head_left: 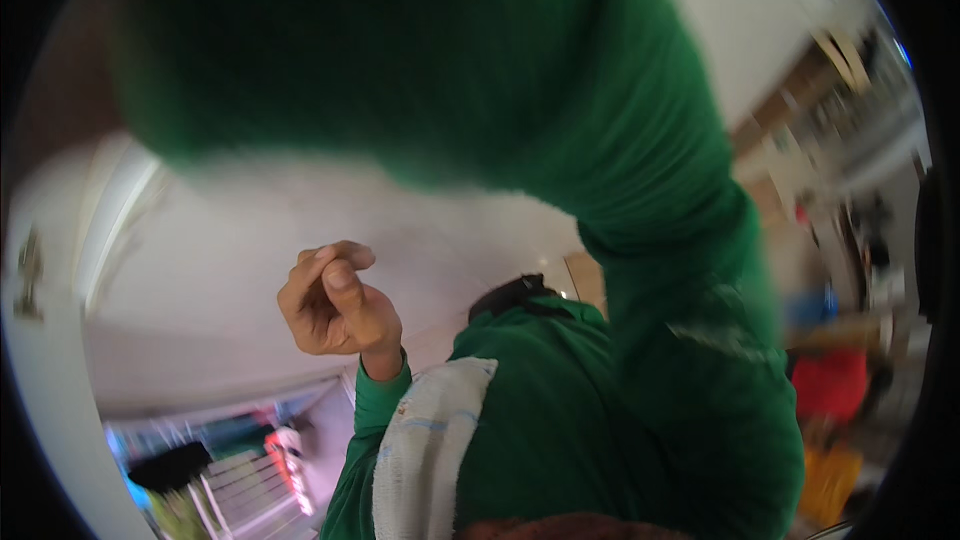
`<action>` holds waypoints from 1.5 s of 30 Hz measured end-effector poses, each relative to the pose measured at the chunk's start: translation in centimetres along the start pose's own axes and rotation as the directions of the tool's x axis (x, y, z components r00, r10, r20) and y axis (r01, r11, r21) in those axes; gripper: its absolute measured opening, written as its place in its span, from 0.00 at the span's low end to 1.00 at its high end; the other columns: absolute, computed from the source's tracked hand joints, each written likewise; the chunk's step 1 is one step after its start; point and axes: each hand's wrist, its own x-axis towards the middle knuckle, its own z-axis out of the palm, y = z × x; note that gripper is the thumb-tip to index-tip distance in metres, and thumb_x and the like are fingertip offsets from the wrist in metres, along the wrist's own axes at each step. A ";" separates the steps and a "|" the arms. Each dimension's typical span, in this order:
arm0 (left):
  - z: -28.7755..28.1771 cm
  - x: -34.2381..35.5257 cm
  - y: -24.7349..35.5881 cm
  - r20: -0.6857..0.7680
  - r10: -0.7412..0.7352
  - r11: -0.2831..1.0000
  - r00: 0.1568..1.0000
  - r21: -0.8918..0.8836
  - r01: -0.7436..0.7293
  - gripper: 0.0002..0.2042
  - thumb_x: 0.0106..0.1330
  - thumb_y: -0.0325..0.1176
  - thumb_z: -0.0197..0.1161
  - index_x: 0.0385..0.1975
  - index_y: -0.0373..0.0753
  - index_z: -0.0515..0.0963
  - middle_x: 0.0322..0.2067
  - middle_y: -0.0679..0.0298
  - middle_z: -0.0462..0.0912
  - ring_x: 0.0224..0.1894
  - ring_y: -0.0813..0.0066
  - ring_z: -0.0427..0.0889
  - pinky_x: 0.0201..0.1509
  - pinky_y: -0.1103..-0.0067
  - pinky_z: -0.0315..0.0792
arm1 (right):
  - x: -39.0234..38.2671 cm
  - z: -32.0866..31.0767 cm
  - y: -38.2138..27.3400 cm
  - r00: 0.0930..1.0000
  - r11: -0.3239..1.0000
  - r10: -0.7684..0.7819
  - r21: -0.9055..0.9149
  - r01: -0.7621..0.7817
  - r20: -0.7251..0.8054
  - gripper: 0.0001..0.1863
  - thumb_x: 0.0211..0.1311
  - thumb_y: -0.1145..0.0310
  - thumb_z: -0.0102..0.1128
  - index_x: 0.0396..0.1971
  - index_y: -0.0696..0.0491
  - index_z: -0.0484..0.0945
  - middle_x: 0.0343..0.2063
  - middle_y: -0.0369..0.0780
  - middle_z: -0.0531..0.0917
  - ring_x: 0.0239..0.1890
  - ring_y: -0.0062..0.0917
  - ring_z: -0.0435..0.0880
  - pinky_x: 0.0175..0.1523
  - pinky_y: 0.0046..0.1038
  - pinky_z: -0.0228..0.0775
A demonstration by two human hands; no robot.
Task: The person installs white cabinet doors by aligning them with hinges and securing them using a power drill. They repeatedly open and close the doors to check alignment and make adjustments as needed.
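Observation:
Fingers curled and thumb pressed toward them, my left hand (338, 300) is raised at centre-left; anything inside is too small or hidden to make out. My right arm, in a green sleeve, arches close across the top of the view. At its end, my right hand (70, 90) is a dark blur at the upper left edge, its fingers and anything held not discernible. A white cloth (425, 445) with blue lines lies over my green top below my left hand.
A pale wall panel (50, 360) with a metal fitting (30, 275) stands at the far left. An opening (220, 460) shows railings at lower left. Along the right are cluttered shelving (850, 120), a red object (830, 380) and a yellow one (830, 480).

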 end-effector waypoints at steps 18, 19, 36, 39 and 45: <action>17.9 -21.5 -9.0 0.884 -0.381 0.834 0.272 0.202 0.514 0.13 0.82 0.34 0.63 0.33 0.35 0.76 0.21 0.72 0.68 0.25 0.84 0.62 0.30 0.80 0.58 | -55.6 -4.4 -25.6 -0.444 -0.446 0.890 0.002 -0.895 -0.101 0.10 0.71 0.59 0.72 0.45 0.46 0.83 0.29 0.43 0.90 0.35 0.43 0.91 0.42 0.45 0.79; 17.8 -22.1 -9.6 0.917 -0.359 0.837 0.176 0.232 0.496 0.13 0.82 0.34 0.64 0.33 0.35 0.76 0.20 0.72 0.69 0.25 0.84 0.63 0.31 0.80 0.59 | -57.8 -3.8 -28.1 -0.503 -0.515 0.852 -0.060 -0.855 -0.144 0.11 0.71 0.59 0.71 0.46 0.47 0.83 0.31 0.44 0.91 0.37 0.45 0.91 0.44 0.47 0.79; 16.2 -23.2 -15.9 0.984 -0.010 0.823 -0.179 0.109 0.558 0.13 0.67 0.14 0.70 0.48 0.36 0.88 0.39 0.63 0.88 0.41 0.75 0.86 0.48 0.77 0.82 | -45.8 8.2 -56.2 -0.787 -0.974 0.191 -0.013 -0.226 -0.587 0.17 0.70 0.65 0.73 0.55 0.51 0.80 0.47 0.49 0.90 0.53 0.52 0.87 0.56 0.52 0.78; 15.1 -22.7 -16.6 0.979 0.018 0.770 -0.202 0.116 0.628 0.13 0.67 0.13 0.70 0.49 0.34 0.88 0.39 0.62 0.88 0.43 0.75 0.88 0.53 0.78 0.84 | -38.6 6.9 -53.1 -0.589 -0.916 0.370 -0.174 -0.363 -0.718 0.19 0.68 0.67 0.73 0.56 0.53 0.81 0.47 0.47 0.89 0.54 0.49 0.86 0.56 0.50 0.77; 11.5 -21.7 -16.5 0.949 -0.011 0.709 -0.316 0.230 0.666 0.12 0.73 0.15 0.65 0.52 0.32 0.86 0.42 0.59 0.90 0.44 0.72 0.91 0.52 0.77 0.85 | -27.4 5.6 -51.8 -0.359 -0.880 0.457 -0.356 -0.314 -0.814 0.24 0.63 0.69 0.74 0.59 0.54 0.82 0.50 0.45 0.86 0.58 0.43 0.83 0.62 0.44 0.76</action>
